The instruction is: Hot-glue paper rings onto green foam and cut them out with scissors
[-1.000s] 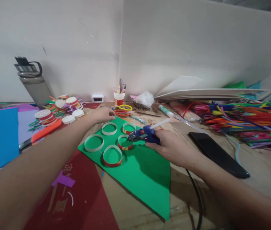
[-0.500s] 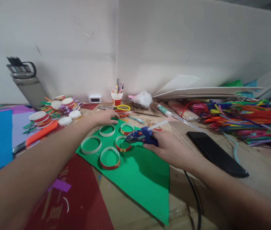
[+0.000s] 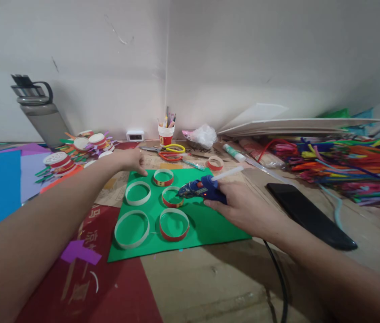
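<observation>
My right hand is wrapped round a blue hot glue gun with a white glue stick poking from its back. The gun's nozzle hangs over a red-and-white paper ring on a green sheet. Several such rings stand on this sheet, some showing white, among them a large white ring and a nearer red-edged ring. At the sheet's far left corner is my left hand, its fingers curled and pinching the edge; the fingertips are partly hidden.
A black phone lies right of my right hand, near the gun's black cable. Behind the sheet are yellow-handled scissors, a loose paper ring and a pencil cup. Colourful pipe cleaners lie right; a bottle stands left.
The green sheet has turned counterclockwise with its rings, its near right corner swinging away from me. My left hand has shifted left with the sheet's corner. The glue gun stays over the same ring.
</observation>
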{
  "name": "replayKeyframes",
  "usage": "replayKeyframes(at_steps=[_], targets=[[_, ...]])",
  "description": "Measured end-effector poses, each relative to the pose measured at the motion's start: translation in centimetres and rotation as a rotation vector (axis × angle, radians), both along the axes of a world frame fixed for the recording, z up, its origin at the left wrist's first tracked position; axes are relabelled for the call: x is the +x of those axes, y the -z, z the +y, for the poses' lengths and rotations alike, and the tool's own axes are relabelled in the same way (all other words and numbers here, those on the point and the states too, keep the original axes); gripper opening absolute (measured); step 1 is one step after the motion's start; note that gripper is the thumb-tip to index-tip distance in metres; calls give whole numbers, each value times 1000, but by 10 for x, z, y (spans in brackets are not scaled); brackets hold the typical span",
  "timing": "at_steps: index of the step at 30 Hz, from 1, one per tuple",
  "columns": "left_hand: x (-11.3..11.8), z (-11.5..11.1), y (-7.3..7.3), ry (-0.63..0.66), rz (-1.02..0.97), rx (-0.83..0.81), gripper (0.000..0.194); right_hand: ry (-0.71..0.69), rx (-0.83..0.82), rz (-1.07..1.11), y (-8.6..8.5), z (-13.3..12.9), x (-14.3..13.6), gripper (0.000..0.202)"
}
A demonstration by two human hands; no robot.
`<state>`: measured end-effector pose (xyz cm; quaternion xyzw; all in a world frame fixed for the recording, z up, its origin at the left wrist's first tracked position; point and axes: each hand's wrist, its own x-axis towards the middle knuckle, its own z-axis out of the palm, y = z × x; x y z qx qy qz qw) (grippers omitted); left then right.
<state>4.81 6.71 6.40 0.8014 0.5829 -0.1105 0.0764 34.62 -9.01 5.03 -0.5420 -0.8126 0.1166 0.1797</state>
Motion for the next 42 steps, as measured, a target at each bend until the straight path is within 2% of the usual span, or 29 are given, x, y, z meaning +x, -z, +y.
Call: replayKeyframes(at_steps=[3,4,6,9,13,16,21,33,38,42], targets=[[-7,-17,-9,44,-92,138,38,7,-2,-5,-2,0,-1,17],[-7,-23,-11,118,-199,199,37,5,-5,-1,-3,0,-2,17],[-1,-36,-12,252,-418,215,38,-4,-4,15,-4,0,-3,17],[11,-50,-3,423,-559,133,35,-9,24,31,-4,1,-3,15],[19,-57,16,549,-541,69,37,9,73,19,-5,0,-2,14],[19,-56,24,595,-552,52,43,8,91,3,-5,0,-1,14],[20,-54,28,632,-548,9,49,6,92,-15,-5,-1,-1,13],[20,-50,39,658,-544,26,43,-16,57,-1,-2,-5,-11,14],[19,-49,41,646,-580,43,53,-27,69,14,2,-4,-12,17],[19,-49,42,672,-577,36,48,5,48,3,1,-4,-11,19]])
